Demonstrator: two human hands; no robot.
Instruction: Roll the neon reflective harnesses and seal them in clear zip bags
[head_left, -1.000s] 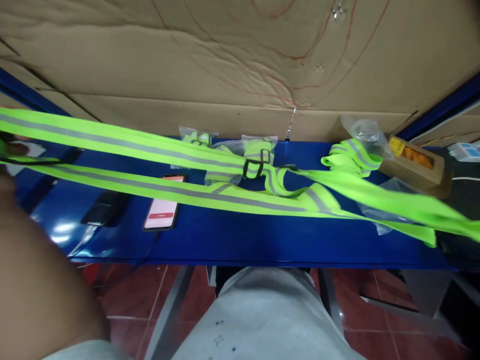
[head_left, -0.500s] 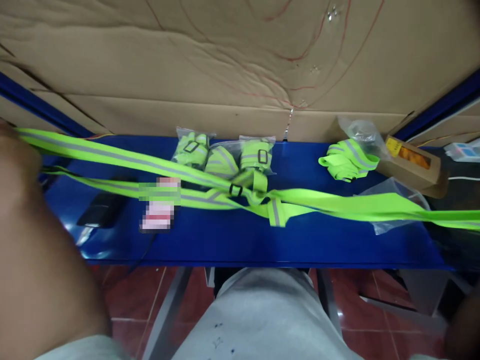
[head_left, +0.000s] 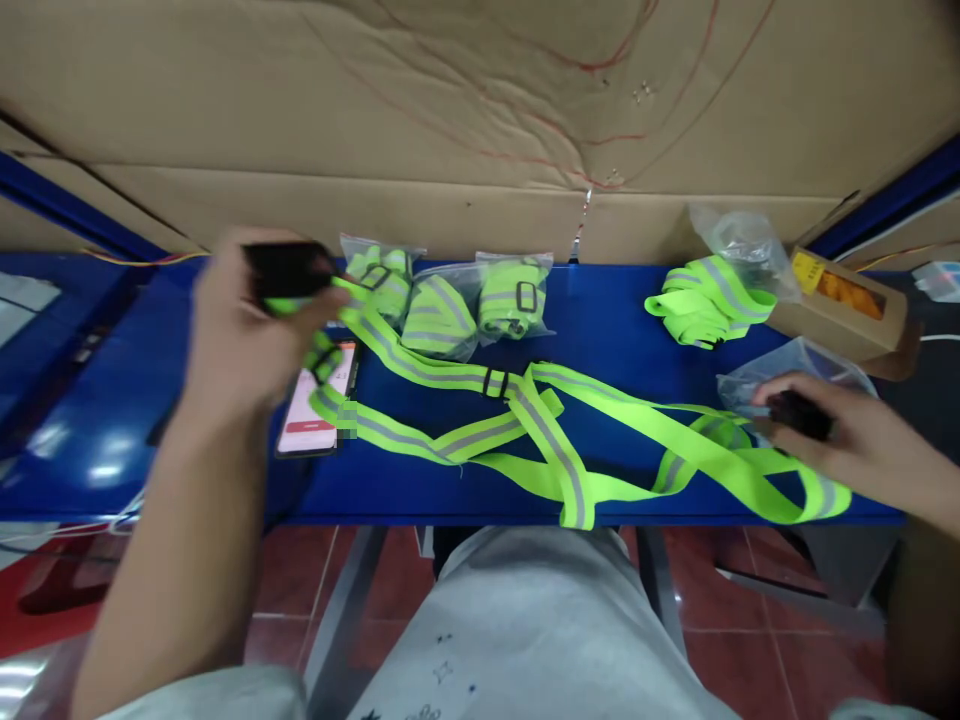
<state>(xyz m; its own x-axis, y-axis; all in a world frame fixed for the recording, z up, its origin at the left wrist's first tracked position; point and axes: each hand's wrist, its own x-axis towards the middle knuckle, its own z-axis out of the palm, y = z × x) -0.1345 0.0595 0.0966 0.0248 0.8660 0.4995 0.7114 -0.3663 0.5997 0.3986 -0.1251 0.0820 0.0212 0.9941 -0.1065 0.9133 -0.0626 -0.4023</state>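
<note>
A neon-yellow reflective strap harness (head_left: pixel 540 440) with grey stripes lies slack in loops across the blue table (head_left: pixel 615 330). My left hand (head_left: pixel 244 325) is raised over the table's left part, closed on the harness's black end piece. My right hand (head_left: pixel 840 430) rests at the table's right, fingers closed on the other black end of the harness. A black slide buckle (head_left: pixel 491 382) sits mid-strap.
Three bagged folded harnesses (head_left: pixel 442 300) lie at the table's back. A loose folded harness (head_left: pixel 705 300) and clear bags (head_left: pixel 739 240) lie back right, beside a cardboard box with orange contents (head_left: pixel 840 300). A lit phone (head_left: pixel 315 415) lies under my left hand. Cardboard sheets (head_left: pixel 450 110) stand behind.
The harness was stretched taut across the table between my spread hands; both hands have come inward and the straps now lie slack in loops on the table.
</note>
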